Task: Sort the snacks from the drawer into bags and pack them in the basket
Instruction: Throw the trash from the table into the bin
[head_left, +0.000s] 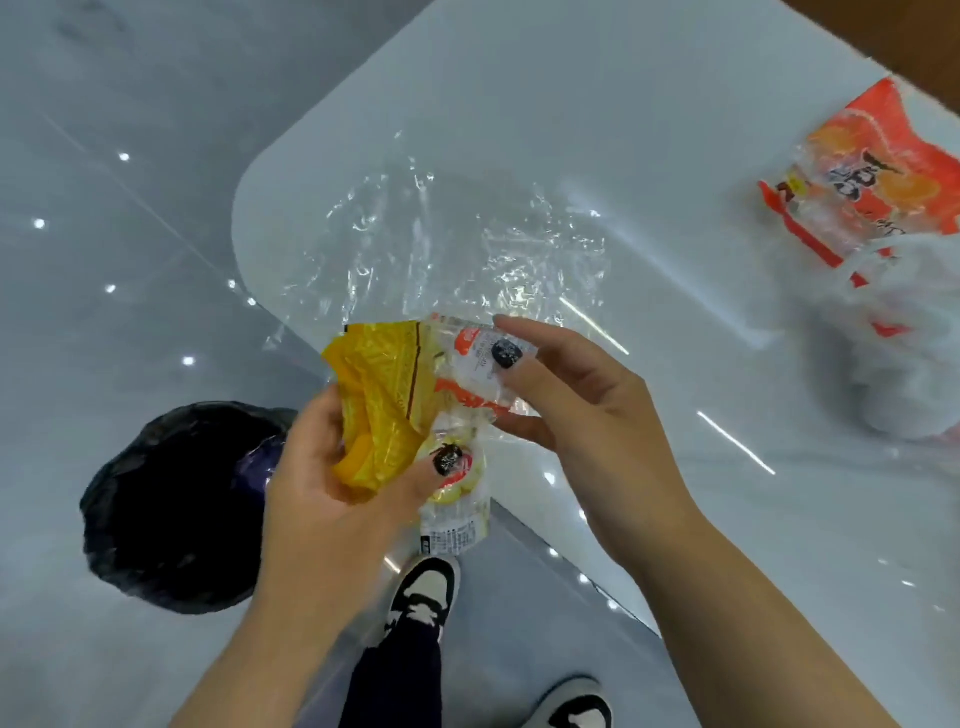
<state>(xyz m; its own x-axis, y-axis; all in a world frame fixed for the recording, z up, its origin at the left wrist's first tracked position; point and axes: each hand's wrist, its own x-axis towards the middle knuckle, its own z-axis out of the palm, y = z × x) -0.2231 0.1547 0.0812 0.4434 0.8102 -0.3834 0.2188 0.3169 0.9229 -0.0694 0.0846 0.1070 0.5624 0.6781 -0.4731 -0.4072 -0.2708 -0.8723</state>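
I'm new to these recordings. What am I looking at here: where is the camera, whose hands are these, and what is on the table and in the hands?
There is no robot here. One camera sits on a person's head and looks down, so you see their own two hands and, below, their shoes on the floor. The left hand grips a yellow packet and a clear-wrapped snack. The right hand pinches a small white snack. On the white table lies an empty clear bag, and at the far right an orange packet inside another clear bag. A black-lined bin stands on the floor at the left.
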